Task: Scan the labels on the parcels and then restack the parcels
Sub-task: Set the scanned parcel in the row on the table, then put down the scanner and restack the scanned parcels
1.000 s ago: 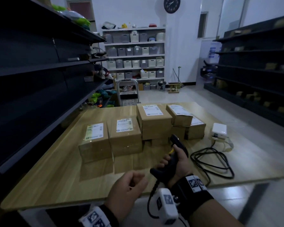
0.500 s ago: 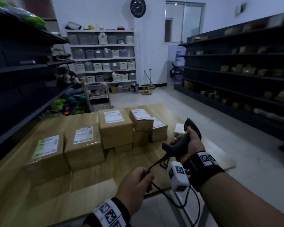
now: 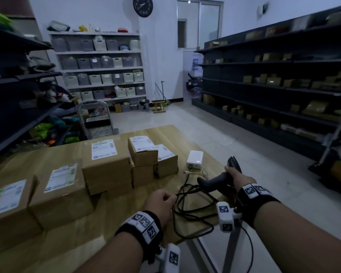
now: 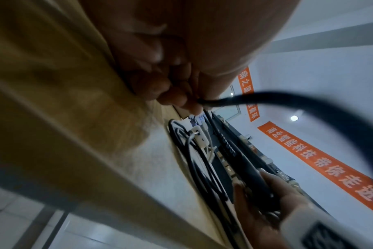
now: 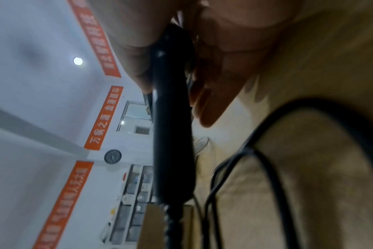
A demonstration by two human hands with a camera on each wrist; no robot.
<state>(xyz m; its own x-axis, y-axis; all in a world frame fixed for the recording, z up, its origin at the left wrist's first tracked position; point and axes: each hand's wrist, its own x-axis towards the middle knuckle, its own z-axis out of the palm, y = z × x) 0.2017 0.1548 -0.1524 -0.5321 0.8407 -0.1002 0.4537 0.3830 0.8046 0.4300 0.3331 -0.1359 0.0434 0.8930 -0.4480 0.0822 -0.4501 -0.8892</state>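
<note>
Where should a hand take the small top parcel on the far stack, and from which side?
Grip the top parcel across its two short side faces, coming from above. It sits loose and askew on the stack, its sides clear, and the label fills the top. The left hand would probably do it; it pinches the cable while the right hand holds the scanner.
</note>
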